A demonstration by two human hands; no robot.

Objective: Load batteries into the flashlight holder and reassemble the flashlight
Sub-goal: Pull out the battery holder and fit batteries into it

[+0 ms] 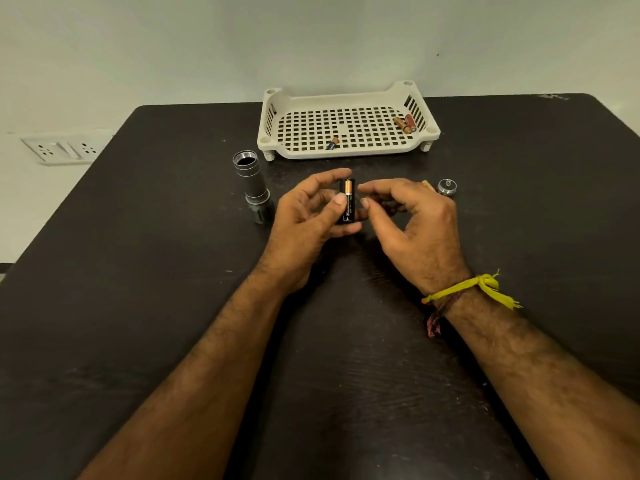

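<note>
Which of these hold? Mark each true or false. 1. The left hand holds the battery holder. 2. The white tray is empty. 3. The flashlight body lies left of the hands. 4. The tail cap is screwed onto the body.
1. True: the left hand has its grip on the battery holder.
2. False: the white tray holds loose batteries.
3. True: the flashlight body lies there.
4. False: the tail cap sits apart, beyond the right hand.
</note>
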